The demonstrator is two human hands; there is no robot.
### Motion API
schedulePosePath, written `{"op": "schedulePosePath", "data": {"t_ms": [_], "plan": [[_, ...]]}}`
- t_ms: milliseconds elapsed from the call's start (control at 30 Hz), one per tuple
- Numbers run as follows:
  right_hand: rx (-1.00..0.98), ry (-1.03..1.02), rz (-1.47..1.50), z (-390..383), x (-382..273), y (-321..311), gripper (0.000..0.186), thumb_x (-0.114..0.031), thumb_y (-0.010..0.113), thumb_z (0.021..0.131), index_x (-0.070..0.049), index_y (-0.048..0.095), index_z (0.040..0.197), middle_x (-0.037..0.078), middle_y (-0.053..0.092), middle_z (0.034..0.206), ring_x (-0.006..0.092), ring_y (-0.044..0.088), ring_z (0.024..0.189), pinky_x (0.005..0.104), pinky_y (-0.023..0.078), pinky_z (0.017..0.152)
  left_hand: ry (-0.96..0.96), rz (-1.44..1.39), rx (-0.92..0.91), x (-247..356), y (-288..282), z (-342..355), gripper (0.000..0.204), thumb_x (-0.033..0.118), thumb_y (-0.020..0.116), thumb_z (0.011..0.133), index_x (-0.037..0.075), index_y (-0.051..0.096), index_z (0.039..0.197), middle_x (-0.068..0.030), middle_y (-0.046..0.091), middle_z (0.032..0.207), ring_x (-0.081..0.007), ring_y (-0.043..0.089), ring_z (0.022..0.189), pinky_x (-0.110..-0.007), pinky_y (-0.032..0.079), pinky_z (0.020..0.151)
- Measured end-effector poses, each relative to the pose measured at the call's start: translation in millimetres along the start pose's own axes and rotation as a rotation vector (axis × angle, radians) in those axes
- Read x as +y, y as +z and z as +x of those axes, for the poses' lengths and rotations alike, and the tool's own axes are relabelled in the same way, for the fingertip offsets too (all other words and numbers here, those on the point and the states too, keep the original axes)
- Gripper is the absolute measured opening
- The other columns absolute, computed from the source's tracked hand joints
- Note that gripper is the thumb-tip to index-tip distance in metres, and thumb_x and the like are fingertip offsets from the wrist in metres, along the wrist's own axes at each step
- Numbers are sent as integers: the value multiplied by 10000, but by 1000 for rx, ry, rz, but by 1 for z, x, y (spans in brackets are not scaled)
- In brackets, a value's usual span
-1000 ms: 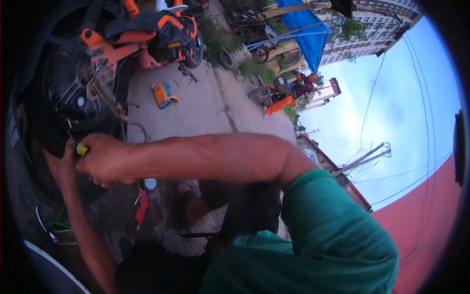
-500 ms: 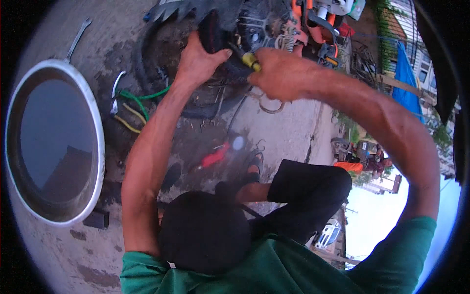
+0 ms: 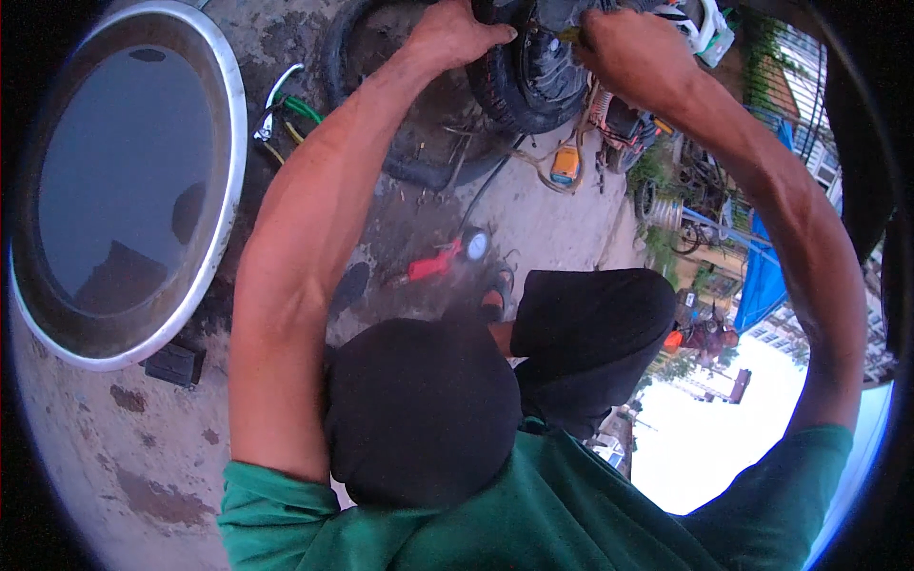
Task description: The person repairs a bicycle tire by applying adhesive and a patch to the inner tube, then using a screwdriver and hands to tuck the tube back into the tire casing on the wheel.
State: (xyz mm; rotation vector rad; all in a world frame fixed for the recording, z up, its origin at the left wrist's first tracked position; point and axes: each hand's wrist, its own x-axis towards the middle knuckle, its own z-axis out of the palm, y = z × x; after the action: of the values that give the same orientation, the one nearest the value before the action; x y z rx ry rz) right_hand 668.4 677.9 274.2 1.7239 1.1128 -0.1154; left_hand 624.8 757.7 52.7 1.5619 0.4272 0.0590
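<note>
A black tyre point(image 3: 509, 90) stands upright on a motorbike wheel point(image 3: 552, 71) at the far edge of view. My left hand point(image 3: 455, 36) grips the tyre's left side, its thumb along the tread and its other fingers largely hidden. On the wheel's right side, my right hand point(image 3: 640, 55) is closed near the rim. A bit of a yellowish handle point(image 3: 570, 34) shows at its fingers; the rest of that tool is hidden. Below the wheel, a black rubber ring point(image 3: 419, 174) lies flat on the wet ground.
A wide metal basin point(image 3: 234, 124) of water stands at left, with a black block point(image 3: 174, 364) beside it. Silver-jawed pliers point(image 3: 276, 95) lie near my left forearm. A red-handled pressure gauge point(image 3: 474, 245) and a yellow-orange device point(image 3: 566, 165) rest on the ground.
The view has shifted, and both hands now sit nearer the upper edge. My right hand has moved rightward across the wheel, and the yellow-handled tool is now mostly hidden. The spanner has nearly left view.
</note>
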Motion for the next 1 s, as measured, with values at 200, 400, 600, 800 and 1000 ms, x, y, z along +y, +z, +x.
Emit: {"op": "schedulePosePath", "data": {"t_ms": [200,400,600,800,1000], "plan": [[324,-62,61,-8,18,43,246,-249,625,931,-23,662,1023,250,707,918,459,682,943,531,594,769,145,-161,159,3,0,-10,754,360,835,828,-84,565,1374,-277,641,1349,-392,593,1300,-419,467,1087],[438,-153,101,-13,26,80,273,-296,653,970,-41,621,1063,190,699,952,402,703,854,515,564,718,159,-91,201,-7,9,6,825,395,849,804,-107,544,1384,-291,632,1355,-385,590,1308,-403,454,1103],[474,-159,36,-6,18,51,236,-307,668,971,-91,594,1029,153,673,886,390,693,778,504,550,631,200,135,373,-26,13,20,919,454,839,793,-113,494,1429,-304,617,1370,-402,569,1326,-428,443,1116],[63,-275,-33,-15,18,9,180,-119,642,873,-54,762,991,216,752,938,383,756,867,488,617,742,279,-129,149,-9,12,2,910,493,834,793,-101,529,1412,-297,633,1350,-398,573,1323,-438,443,1117],[622,-214,168,-18,23,103,232,-291,668,973,-83,595,1044,146,666,892,367,699,770,487,553,635,247,-281,173,-21,16,2,798,437,865,800,-123,603,1305,-275,670,1296,-344,628,1249,-413,465,1083]]}}
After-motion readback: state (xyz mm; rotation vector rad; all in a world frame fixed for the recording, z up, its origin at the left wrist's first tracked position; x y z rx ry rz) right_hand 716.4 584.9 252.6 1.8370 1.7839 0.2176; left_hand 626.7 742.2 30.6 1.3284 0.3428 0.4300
